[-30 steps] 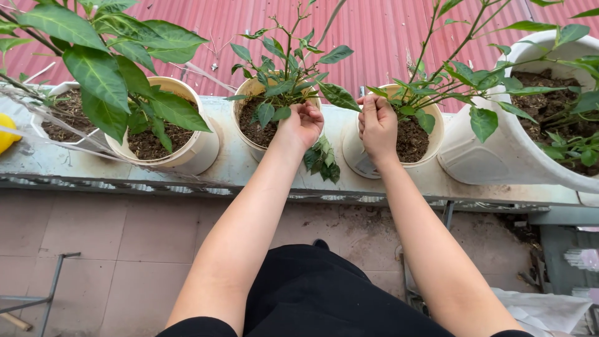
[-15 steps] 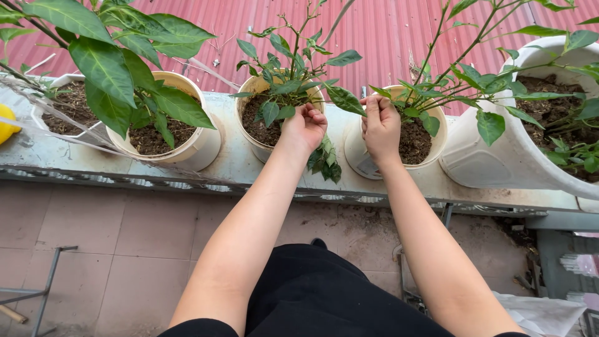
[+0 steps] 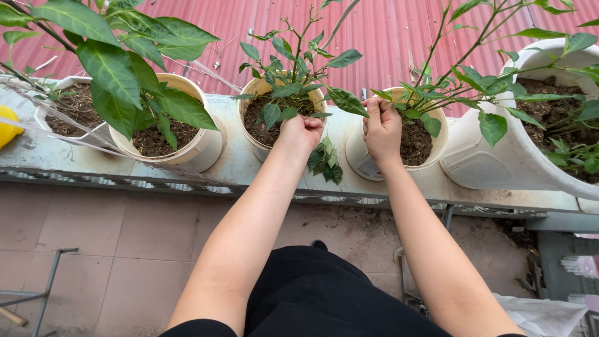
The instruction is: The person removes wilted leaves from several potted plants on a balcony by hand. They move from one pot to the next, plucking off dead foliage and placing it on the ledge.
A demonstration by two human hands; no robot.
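Both hands are up at the ledge (image 3: 237, 165) — the left hand (image 3: 301, 132) curled into a loose fist, gripping a small bunch of picked green leaves (image 3: 326, 161) that hangs out at its five o'clock. It rests against the rim of the middle pot (image 3: 253, 140). The right hand (image 3: 382, 128), at three o'clock from the left, pinches a leaf (image 3: 382, 95) of the pepper plant (image 3: 462, 87) between fingertips, over the next pot (image 3: 359, 153). Whether anything else sits in that palm is hard to tell from here.
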